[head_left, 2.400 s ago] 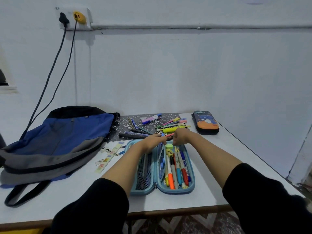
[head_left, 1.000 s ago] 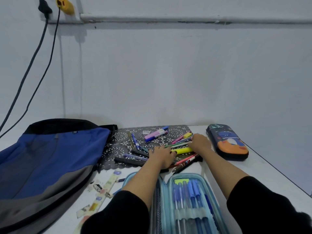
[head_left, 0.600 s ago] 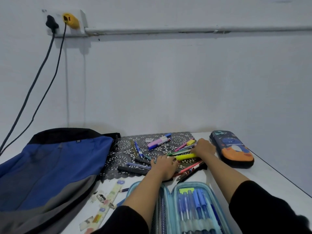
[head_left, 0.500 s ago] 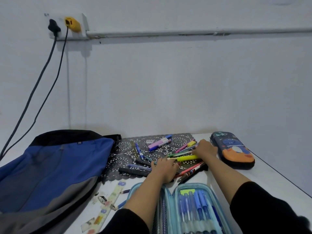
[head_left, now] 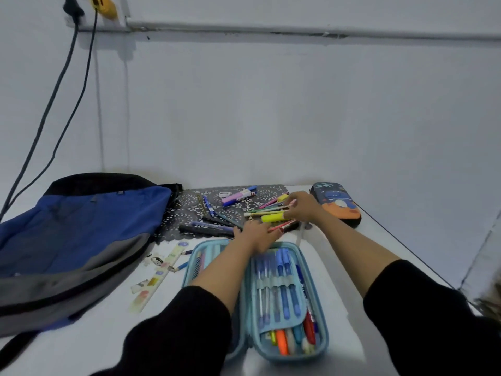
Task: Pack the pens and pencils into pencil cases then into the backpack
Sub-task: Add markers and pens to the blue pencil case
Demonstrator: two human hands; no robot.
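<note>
Right at the near edge of the tabletop [head_left: 108,321] sits the open pencil case [head_left: 292,355], light blue, its long axis running straight away from the viewer. Blue pens [head_left: 284,283] are tucked under its elastic band, lying lengthwise with caps at the far end, and an orange marker [head_left: 282,343] pokes out below the flap. The left forearm, in a black sleeve, crosses over the case's left half and hides most of it.

Off to the left, a patterned ruler [head_left: 156,279] lies on a slant, and beside it the blue and grey backpack [head_left: 81,234] lies flat.

Further out, the left hand [head_left: 257,234] is palm-down at the case's far end, fingertips on some red pencils; whether its grip has closed on them I can't tell. Just beyond, the right hand [head_left: 303,207] has its grip curled over the right ends of the loose pens and pencils [head_left: 268,210]. A yellow highlighter [head_left: 272,217] among them lies left to right. All this rests on a dark lace mat [head_left: 189,210], along with a black marker [head_left: 206,230] lying crosswise too.

Far right, a closed pencil case [head_left: 336,202] lies angled near the wall. Two cables [head_left: 62,85] hang down the wall on the left.
</note>
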